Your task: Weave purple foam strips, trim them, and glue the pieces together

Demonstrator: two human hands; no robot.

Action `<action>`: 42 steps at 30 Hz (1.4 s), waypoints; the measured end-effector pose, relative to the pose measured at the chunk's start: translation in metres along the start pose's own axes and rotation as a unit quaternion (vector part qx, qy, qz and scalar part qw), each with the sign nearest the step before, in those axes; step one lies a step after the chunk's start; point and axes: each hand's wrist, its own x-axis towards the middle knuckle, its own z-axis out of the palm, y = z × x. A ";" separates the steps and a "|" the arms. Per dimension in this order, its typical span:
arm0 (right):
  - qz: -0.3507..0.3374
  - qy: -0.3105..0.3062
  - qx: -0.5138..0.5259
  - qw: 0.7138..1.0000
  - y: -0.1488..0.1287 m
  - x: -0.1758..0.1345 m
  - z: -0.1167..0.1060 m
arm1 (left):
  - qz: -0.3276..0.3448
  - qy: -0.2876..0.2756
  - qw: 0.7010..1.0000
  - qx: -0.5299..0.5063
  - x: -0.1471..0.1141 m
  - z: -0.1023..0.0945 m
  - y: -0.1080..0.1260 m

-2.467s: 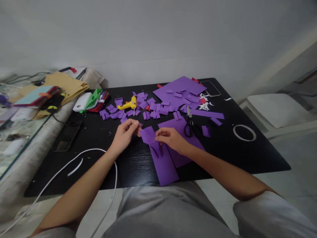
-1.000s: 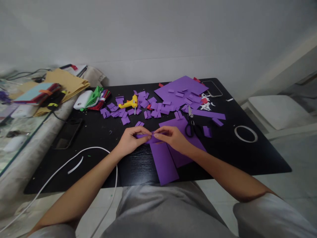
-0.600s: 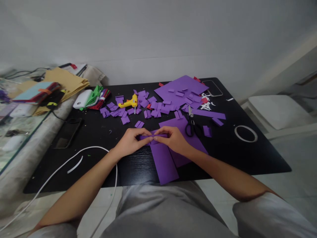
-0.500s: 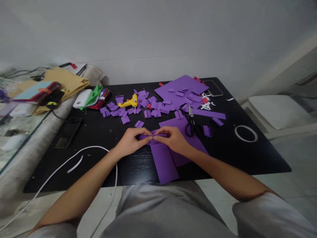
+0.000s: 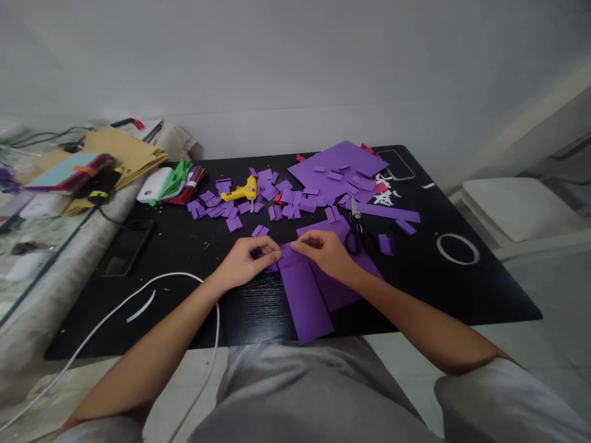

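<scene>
Paper piece [image 5: 287, 255], purple and creased, is seen near the centre of the frame, over the upper end of the long purple strip [image 5: 307, 301]; whether the two are joined cannot be told. Its left part is held by the left hand [image 5: 242, 261], thumb and forefinger narrowed on it. Its upper right edge is met by the right hand [image 5: 329, 252], thumb and forefinger close together; whether paper is gripped between them cannot be told.

Just changed: half a second ago both sets of fingertips were brought together mid-piece; now a gap is opened between them, and more of the creased surface is exposed. By judgement, a pinch along the fold has been released and the paper is being regripped or opened out; the crease does not seem finished.

Other differences: at the earliest view, loose flaps were raised over the strip; now the piece is lying flatter. No shift is noted in the strip, nor in the wider purple sheet [image 5: 348, 289] partly covered by the right hand. Farther out, black-handled scissors [image 5: 355, 227] at centre right and a yellow glue gun [image 5: 242, 191] at upper centre are left untouched, as before.
</scene>
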 end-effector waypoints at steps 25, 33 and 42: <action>0.080 0.015 0.167 0.983 -0.002 -0.004 0.013 | -0.064 0.069 0.977 -0.190 0.003 0.014 -0.003; 0.051 0.015 0.138 0.989 0.000 -0.005 0.015 | -0.047 0.071 0.976 -0.199 0.002 0.018 -0.002; 0.037 0.012 0.104 0.994 -0.006 -0.006 0.011 | -0.023 0.062 0.974 -0.218 0.000 0.018 -0.003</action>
